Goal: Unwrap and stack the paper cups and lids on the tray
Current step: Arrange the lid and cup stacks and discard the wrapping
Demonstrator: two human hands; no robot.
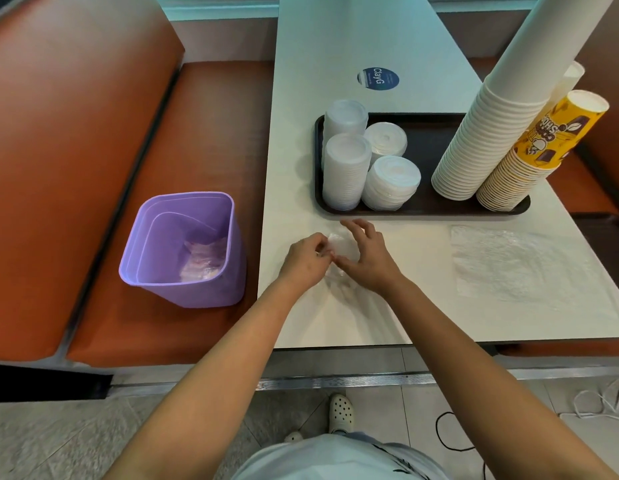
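A dark tray (425,133) on the white table carries several stacks of white lids (346,168), a tall leaning stack of white paper cups (481,147) and a stack of yellow printed cups (529,157). In front of the tray lies a clear plastic wrapper (342,251), crumpled. My left hand (306,259) pinches its left edge. My right hand (368,258) pinches it from the right with thumb and forefinger, the other fingers spread above it.
A purple bin (183,251) with crumpled plastic inside stands on the orange bench (76,133) left of the table. A flat clear plastic sheet (522,268) lies on the table at the right. A blue round sticker (378,79) marks the table beyond the tray.
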